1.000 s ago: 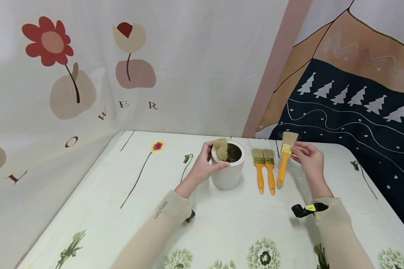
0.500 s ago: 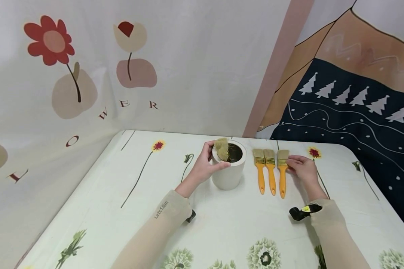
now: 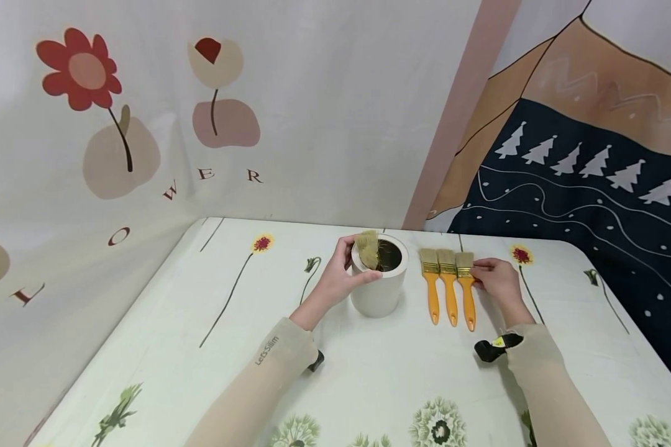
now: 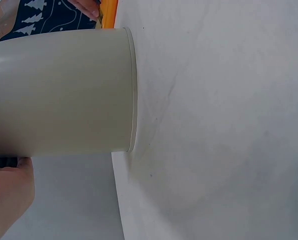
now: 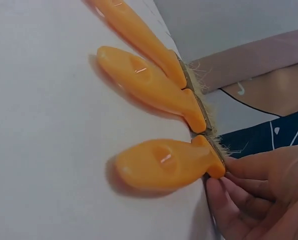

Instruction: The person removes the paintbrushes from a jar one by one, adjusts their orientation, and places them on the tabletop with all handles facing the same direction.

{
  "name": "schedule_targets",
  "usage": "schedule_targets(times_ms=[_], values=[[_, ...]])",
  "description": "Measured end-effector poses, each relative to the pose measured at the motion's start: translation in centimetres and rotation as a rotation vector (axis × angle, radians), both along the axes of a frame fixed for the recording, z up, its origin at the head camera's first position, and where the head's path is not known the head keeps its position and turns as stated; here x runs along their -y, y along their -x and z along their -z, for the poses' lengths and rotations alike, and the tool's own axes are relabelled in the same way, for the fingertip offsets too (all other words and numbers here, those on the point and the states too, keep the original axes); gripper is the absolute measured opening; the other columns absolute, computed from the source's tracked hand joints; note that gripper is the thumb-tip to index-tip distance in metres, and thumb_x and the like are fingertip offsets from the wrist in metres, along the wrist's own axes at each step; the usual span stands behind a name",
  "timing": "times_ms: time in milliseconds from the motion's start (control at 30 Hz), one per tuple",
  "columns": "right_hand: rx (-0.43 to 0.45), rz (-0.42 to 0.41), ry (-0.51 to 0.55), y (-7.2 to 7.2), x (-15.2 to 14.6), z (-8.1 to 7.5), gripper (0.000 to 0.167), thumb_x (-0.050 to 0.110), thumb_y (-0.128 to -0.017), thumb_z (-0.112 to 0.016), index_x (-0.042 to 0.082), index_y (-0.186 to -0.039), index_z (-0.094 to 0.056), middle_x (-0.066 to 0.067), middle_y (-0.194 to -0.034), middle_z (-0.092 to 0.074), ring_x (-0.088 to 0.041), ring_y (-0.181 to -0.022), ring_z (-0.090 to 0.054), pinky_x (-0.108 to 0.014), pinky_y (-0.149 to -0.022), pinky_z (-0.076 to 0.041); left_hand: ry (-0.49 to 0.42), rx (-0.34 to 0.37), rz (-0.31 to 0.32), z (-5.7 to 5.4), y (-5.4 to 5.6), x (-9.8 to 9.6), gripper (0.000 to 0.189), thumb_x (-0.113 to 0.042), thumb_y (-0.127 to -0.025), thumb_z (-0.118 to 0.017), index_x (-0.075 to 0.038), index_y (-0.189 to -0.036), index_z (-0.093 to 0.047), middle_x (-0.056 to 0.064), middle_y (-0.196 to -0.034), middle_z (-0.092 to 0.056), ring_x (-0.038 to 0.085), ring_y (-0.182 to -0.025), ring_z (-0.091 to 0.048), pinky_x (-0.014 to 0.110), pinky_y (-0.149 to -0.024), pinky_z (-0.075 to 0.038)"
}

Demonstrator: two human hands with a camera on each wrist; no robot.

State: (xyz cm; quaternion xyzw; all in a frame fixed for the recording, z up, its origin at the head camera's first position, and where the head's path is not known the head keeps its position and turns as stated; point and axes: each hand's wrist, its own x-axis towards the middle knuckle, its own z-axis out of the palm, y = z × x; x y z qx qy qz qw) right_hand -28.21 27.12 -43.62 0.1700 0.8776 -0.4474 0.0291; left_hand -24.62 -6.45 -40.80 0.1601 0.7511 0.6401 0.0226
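My left hand [image 3: 338,276] grips a white cylindrical container [image 3: 377,299], fingers at the far left side and thumb across the front near the rim. Pale bristles of a paintbrush [image 3: 366,249] stick up from its left side, the handle hidden inside. Three paintbrushes with orange handles lie side by side to the right: a left one [image 3: 433,301], a middle one [image 3: 450,303] and a right one [image 3: 468,304]. My right hand [image 3: 500,282] pinches the right brush's metal band at its edge. In the right wrist view, this brush [image 5: 161,165] touches the middle brush [image 5: 149,85] at the band.
A white table cover [image 3: 380,366] with printed flowers lies under everything. Behind the table hangs a pale cloth [image 3: 324,112] with flower prints, and a dark blue part [image 3: 581,198] with trees at the right. Black wrist cameras [image 3: 494,349] sit on the sleeves.
The right hand has lowered the third brush from its tilted stance onto the table and moved it left against the middle one. The left hand and container have stayed in place.
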Motion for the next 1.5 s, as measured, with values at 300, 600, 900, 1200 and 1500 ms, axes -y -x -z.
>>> schedule_targets(times_ms=[300, 600, 900, 1200, 1500], values=[[0.042, -0.025, -0.065, 0.5, 0.5, -0.4, 0.036, 0.012, -0.102, -0.053, -0.006, -0.133, -0.056, -0.025, -0.126, -0.060, -0.015, -0.083, -0.062, -0.008, -0.056, -0.050, 0.006, 0.000, -0.002, 0.2, 0.1, 0.1, 0.095, -0.041, -0.077, -0.085, -0.007, -0.147, -0.030, 0.014, -0.153, -0.039, 0.030, -0.150, -0.031, 0.044, -0.127, -0.021], [0.039, -0.018, -0.001, 0.8, -0.3, 0.0, 0.039, 0.013, -0.102, -0.054, -0.006, -0.135, -0.054, -0.026, -0.129, -0.057, -0.010, -0.079, -0.061, -0.008, -0.055, -0.050, -0.002, 0.002, 0.001, 0.4, 0.1, 0.0, 0.099, -0.047, -0.075, -0.086, -0.008, -0.147, -0.031, 0.014, -0.154, -0.039, 0.030, -0.151, -0.030, 0.044, -0.127, -0.021], [-0.165, 0.014, 0.043, 0.7, -0.3, -1.2, 0.036, 0.010, -0.096, -0.060, -0.005, -0.129, -0.060, -0.009, -0.099, -0.064, 0.005, -0.063, -0.057, -0.010, -0.061, -0.055, 0.005, -0.004, -0.001, 0.5, 0.0, 0.0, 0.104, -0.056, -0.071, -0.085, -0.008, -0.147, -0.031, 0.015, -0.154, -0.039, 0.031, -0.150, -0.030, 0.045, -0.126, -0.021], [-0.259, 0.044, 0.160, 4.5, -1.1, 1.8, 0.029, 0.021, -0.094, -0.069, 0.008, -0.120, -0.066, 0.001, -0.100, -0.064, 0.001, -0.076, -0.062, -0.008, -0.058, -0.054, 0.008, -0.005, 0.007, 0.5, 0.0, 0.0, 0.103, -0.054, -0.073, -0.085, -0.009, -0.147, -0.031, 0.014, -0.154, -0.039, 0.030, -0.150, -0.030, 0.044, -0.127, -0.021], [-0.252, -0.066, 0.285, 0.9, 3.8, -4.3, 0.040, 0.017, -0.096, -0.066, -0.004, -0.129, -0.059, 0.008, -0.090, -0.062, 0.001, -0.075, -0.062, -0.015, -0.073, -0.059, -0.005, -0.018, 0.005, 0.3, -0.1, 0.1, 0.098, -0.047, -0.075, -0.085, -0.008, -0.147, -0.031, 0.014, -0.152, -0.041, 0.030, -0.149, -0.033, 0.045, -0.126, -0.022]])
